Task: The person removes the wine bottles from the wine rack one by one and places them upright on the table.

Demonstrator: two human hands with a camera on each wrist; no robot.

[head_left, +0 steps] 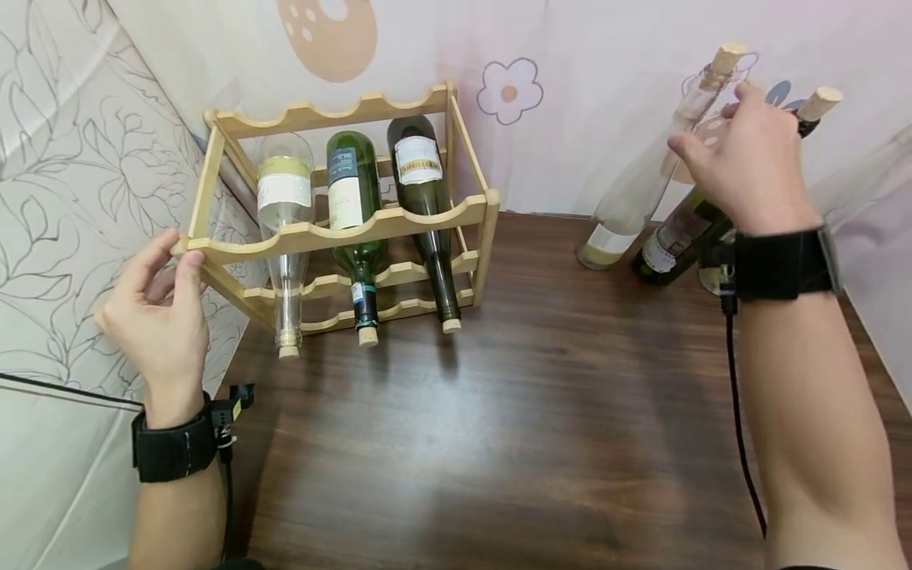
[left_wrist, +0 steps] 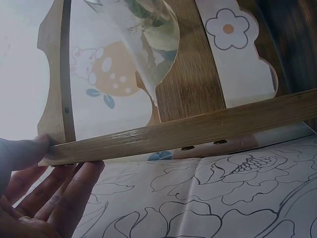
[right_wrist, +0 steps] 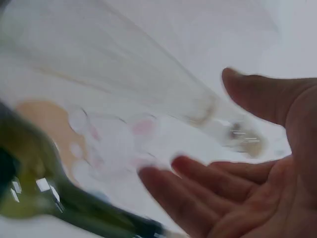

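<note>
At the front left corner of a wooden wine rack (head_left: 488, 237), my left hand (head_left: 160, 317) pinches the top rail between thumb and fingers. The left wrist view shows the same grip on the wood (left_wrist: 198, 126). Three corked bottles lie along the rack's top: a clear bottle (head_left: 283, 190), a green bottle (head_left: 347, 202) and a dark bottle (head_left: 418, 162). My right hand (head_left: 758, 162) is beside the neck of a standing clear bottle (head_left: 620, 210), fingers spread around air in the right wrist view. A dark green bottle (head_left: 670, 241) stands next to it, partly hidden by my hand.
Another bottle's base (head_left: 708, 279) shows under my right wrist, mostly hidden. Patterned cloth (head_left: 570, 95) hangs behind the rack and bottles, with more on the left side (head_left: 50, 237). The dark wooden tabletop (head_left: 499, 427) spreads in front. Cables run from both wrist straps.
</note>
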